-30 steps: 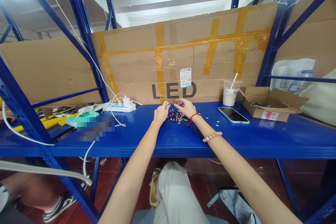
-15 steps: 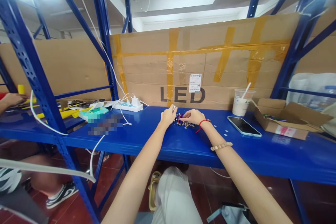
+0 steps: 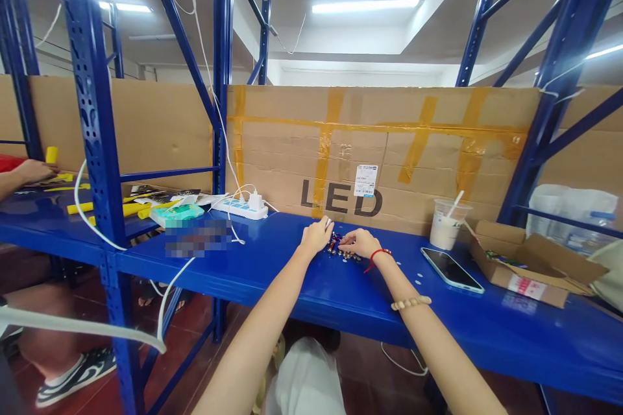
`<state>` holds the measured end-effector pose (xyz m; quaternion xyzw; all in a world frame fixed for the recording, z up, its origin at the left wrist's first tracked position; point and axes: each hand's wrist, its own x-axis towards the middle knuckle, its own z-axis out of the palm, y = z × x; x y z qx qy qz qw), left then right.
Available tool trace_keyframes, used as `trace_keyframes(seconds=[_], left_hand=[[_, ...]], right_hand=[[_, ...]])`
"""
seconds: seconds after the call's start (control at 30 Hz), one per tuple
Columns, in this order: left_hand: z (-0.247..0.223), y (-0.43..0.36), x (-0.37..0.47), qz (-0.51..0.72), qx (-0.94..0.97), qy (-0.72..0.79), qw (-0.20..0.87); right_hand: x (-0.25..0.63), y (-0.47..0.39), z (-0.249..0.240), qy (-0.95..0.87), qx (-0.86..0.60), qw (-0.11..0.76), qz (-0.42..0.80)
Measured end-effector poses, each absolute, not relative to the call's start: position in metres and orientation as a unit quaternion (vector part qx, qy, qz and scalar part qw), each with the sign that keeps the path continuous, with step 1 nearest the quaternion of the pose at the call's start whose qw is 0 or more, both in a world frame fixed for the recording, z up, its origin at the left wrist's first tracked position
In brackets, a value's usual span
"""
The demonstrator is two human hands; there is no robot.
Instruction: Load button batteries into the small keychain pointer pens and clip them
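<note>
A small pile of shiny metallic pieces (image 3: 351,257), some silver and some blue or red, lies on the blue shelf top (image 3: 272,259). My left hand (image 3: 317,235) is at the pile's left side, fingers closed around a small pale item at the fingertips, too small to name. From the right, my right hand (image 3: 361,243) reaches over the pile, thumb and fingers pinched together at its pieces. What those fingertips hold is too small to make out. A red string bracelet and a beaded one circle my right wrist and forearm.
A phone (image 3: 451,270), a cup with a straw (image 3: 444,225) and an open cardboard box (image 3: 530,266) stand on the right. On the left are a power strip (image 3: 241,207), white cables and yellow tubes (image 3: 129,210). Another person's hand (image 3: 36,170) is at far left.
The camera view has tilted up and shifted, so the shelf and hands appear lower. Both hands stay at the pile, with little visible change in their grip.
</note>
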<state>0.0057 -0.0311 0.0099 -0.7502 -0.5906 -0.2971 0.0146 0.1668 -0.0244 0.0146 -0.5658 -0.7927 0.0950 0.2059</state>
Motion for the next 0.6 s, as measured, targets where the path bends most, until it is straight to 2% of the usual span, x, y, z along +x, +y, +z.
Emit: trace_keyframes(seconds=[0.6], left_hand=[[0.0111, -0.0342, 0.0146, -0.258, -0.806, -0.532, 0.028]], right_hand=[[0.1629, -0.0279, 0.0165, -0.772, -0.608, 0.176, 0.051]])
